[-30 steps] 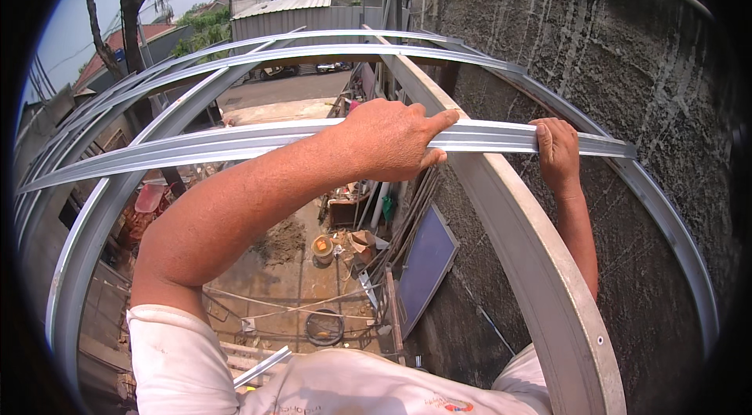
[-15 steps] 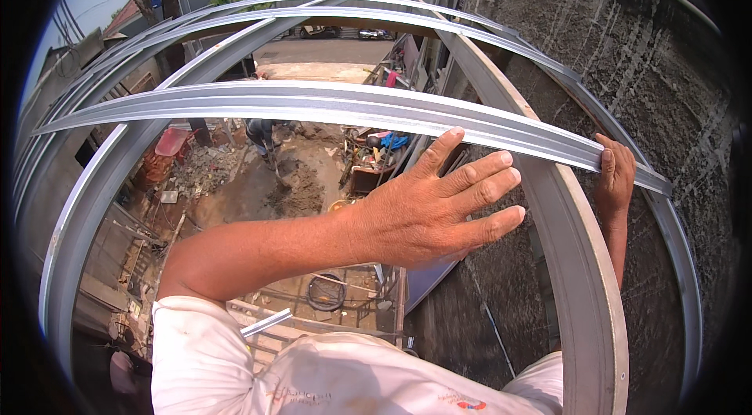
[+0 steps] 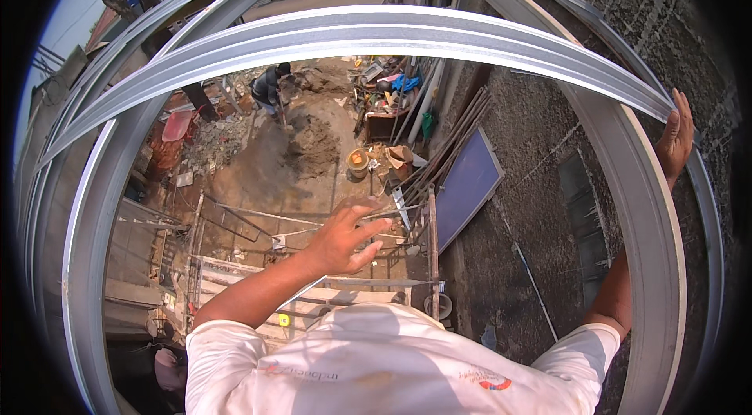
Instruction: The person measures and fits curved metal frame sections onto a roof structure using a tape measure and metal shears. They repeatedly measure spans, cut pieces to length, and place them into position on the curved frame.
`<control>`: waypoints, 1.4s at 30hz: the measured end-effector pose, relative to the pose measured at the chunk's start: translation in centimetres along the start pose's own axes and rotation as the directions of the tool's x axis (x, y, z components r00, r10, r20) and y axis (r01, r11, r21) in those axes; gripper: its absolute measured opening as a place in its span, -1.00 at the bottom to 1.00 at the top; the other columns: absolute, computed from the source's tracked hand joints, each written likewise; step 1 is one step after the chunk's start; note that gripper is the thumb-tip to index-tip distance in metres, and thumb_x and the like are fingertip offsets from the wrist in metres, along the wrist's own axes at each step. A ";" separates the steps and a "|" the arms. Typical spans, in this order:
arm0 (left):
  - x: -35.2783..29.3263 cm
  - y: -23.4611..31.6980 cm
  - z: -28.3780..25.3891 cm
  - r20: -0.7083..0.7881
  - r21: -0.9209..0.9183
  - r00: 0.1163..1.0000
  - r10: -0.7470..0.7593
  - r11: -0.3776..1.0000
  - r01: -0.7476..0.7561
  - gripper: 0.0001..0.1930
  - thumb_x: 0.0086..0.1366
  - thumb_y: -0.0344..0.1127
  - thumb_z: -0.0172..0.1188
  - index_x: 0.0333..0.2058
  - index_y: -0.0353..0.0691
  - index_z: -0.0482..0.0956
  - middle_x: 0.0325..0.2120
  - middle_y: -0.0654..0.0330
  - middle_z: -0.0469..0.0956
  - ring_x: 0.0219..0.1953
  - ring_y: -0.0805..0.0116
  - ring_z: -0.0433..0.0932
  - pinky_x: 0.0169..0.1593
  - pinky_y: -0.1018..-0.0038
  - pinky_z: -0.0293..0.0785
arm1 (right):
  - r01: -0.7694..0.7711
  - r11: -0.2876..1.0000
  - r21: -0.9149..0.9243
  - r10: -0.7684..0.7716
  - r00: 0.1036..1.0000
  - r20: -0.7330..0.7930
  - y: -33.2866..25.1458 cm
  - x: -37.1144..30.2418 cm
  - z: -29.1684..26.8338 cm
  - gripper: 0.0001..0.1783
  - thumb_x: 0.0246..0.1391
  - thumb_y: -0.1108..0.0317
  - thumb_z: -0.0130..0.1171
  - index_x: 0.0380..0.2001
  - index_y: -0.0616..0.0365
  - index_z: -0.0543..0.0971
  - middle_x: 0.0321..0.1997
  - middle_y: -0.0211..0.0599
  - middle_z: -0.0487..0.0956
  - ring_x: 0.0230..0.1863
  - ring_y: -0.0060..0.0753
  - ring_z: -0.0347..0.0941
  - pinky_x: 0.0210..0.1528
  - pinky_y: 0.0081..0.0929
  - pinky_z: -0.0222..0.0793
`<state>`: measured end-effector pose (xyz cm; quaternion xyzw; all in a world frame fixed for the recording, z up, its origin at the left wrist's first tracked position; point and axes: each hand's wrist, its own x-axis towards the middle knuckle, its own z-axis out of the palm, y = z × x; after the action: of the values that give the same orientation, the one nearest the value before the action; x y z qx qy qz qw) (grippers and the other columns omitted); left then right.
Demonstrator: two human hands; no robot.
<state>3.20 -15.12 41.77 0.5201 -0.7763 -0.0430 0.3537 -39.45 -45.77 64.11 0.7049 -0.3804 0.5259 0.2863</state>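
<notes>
From my remote post I watch the silver strip [image 3: 392, 32] lie across two beams [image 3: 102, 203], left hand [image 3: 345, 236] open and empty, right hand [image 3: 678, 137] at its end, grip unclear, where a nudge could skew it if unfastened.

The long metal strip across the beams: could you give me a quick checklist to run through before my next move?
1. Right hand has a firm grip on the long metal strip: cannot tell; it is at the strip's right end, but its hold is partly hidden.
2. Left hand free: ok, it looks empty, fingers apart, away from the strip.
3. Strip spans both the left beam and the right beam: ok, it crosses over both.
4. Strip fastened at those crossings: cannot tell, no fasteners can be made out.
5. Nobody on the ground below: not ok, a person in dark clothing is down there.
</notes>
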 end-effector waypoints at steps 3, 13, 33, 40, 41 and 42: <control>-3.5 -2.6 2.1 0.067 -0.084 0.984 -0.165 0.982 0.170 -0.54 0.11 -0.32 0.25 0.03 -0.11 0.45 0.04 -0.09 0.35 0.08 -0.08 0.36 0.11 0.15 0.33 | -0.378 0.914 0.146 0.401 0.895 -0.195 -2.3 -5.6 -1.3 -0.51 0.27 -0.02 -0.06 0.11 0.03 0.47 0.18 -0.14 0.40 0.28 -0.22 0.25 0.29 -0.25 0.16; -20.4 -12.0 5.2 0.595 -0.003 0.657 -0.463 0.816 0.578 -0.57 0.18 -0.28 0.22 0.04 -0.15 0.44 0.05 -0.19 0.33 0.08 -0.20 0.36 0.14 0.16 0.32 | -0.516 0.655 -0.552 0.246 -0.545 0.801 -31.2 -52.7 -9.7 -0.30 0.03 -0.24 0.04 -0.07 0.21 0.54 0.05 0.08 0.48 0.10 0.10 0.39 0.07 -0.10 0.32; -45.8 -19.3 20.6 0.729 0.306 -0.050 -0.683 0.259 0.916 -0.54 0.15 -0.19 0.21 0.02 -0.20 0.45 -0.09 -0.13 0.50 -0.08 -0.03 0.52 0.02 0.24 0.43 | -0.555 0.650 -0.519 -0.276 -0.809 0.520 -34.6 -54.3 -16.9 -0.78 -0.05 0.26 0.21 -0.39 0.17 0.48 -0.33 -0.11 0.48 -0.24 -0.01 0.44 -0.18 -0.18 0.37; -61.9 -18.8 25.6 0.483 0.421 -0.314 -0.818 -0.098 0.902 -0.45 0.03 -0.21 0.30 0.00 -0.33 0.46 -0.21 -0.19 0.57 -0.08 -0.05 0.54 0.02 0.22 0.44 | -0.561 0.767 -0.313 -0.012 -0.500 0.866 -31.9 -62.2 -13.0 -0.56 -0.15 0.43 0.32 -0.16 0.22 0.41 -0.04 0.04 0.39 0.05 0.11 0.29 0.09 -0.15 0.22; -63.2 -19.1 26.3 0.437 0.422 -0.341 -0.832 -0.145 0.895 -0.42 0.02 -0.20 0.32 0.01 -0.34 0.45 -0.19 -0.19 0.56 -0.07 -0.05 0.53 0.03 0.22 0.44 | -0.566 0.762 -0.314 -0.040 -0.526 0.850 -31.7 -63.1 -12.5 -0.49 -0.11 0.40 0.32 -0.06 0.23 0.40 0.03 0.06 0.35 0.12 0.11 0.24 0.15 -0.16 0.18; -64.5 -19.3 27.1 0.390 0.424 -0.369 -0.844 -0.191 0.885 -0.39 0.00 -0.19 0.34 0.02 -0.35 0.44 -0.16 -0.20 0.55 -0.06 -0.05 0.53 0.03 0.21 0.44 | -0.542 0.781 -0.311 -0.046 -0.546 0.836 -32.0 -64.0 -12.1 -0.46 -0.09 0.36 0.32 -0.03 0.23 0.39 0.07 0.06 0.33 0.15 0.11 0.21 0.17 -0.15 0.15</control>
<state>15.54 21.99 -19.35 0.8648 -0.1390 -0.4799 -0.0498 -29.10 -3.50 6.09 0.6942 -0.5114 -0.2078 -0.4619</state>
